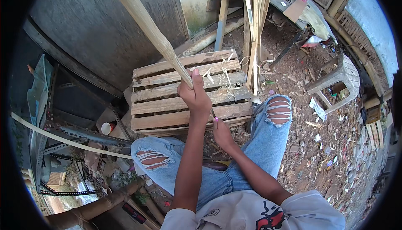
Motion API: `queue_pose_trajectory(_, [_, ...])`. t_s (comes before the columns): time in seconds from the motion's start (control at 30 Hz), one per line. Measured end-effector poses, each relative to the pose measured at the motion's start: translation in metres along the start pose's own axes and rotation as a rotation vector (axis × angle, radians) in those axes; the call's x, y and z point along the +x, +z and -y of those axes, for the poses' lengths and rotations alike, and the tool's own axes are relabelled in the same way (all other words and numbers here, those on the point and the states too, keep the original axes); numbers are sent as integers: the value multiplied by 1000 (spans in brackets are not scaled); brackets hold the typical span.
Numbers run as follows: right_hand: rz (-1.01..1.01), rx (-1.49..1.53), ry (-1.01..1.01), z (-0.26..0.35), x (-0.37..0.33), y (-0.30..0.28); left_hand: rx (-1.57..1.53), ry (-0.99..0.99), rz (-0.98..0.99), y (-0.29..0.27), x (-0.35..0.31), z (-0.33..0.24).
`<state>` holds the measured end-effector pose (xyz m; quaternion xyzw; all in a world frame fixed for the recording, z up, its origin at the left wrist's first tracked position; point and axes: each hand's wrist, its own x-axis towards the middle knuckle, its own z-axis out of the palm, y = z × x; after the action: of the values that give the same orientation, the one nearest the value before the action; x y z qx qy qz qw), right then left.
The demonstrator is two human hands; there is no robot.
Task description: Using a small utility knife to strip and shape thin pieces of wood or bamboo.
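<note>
Wooden pole (155, 31): where is it, quickly?

Held up over the slatted platform (155, 121), slanting away toward the upper left. Its near end goes into the left hand (195, 94), so I can't tell where it stops.

Hands?

Left is wrapped tight round the pole, thumb lying along it. Right hand (223, 136) is just below, between the knees, curled round a slim dark tool (213, 113) with a pinkish spot (probably a knife, too small to be sure). Some right fingers are hidden.

Doing this well, your judgement?

Looks like trimming or shaving, given the pale shavings (227, 77) on the slats. I'd keep that left grip firm, brace the pole on the platform, and take thin, shallow strokes along the grain. The tool sits close to the left wrist, so best keep its edge turned away from there and from the knees.

Containers?

One clear one: a red-and-white cup (107, 128) on the left, apparently on its side, near the metal frame (90, 133). Contents? Can't tell at this size.
</note>
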<state>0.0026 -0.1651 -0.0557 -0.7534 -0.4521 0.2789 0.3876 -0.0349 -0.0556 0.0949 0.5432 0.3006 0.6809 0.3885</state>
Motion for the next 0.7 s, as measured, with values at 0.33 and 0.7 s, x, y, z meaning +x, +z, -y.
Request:
queue_pose_trajectory(0.33, [19,8,49,-7,8,4,53,75,50,12,0,-2])
queue_pose_trajectory(0.7, [154,-6,103,-19,12,2,35,89,38,18,-5,1])
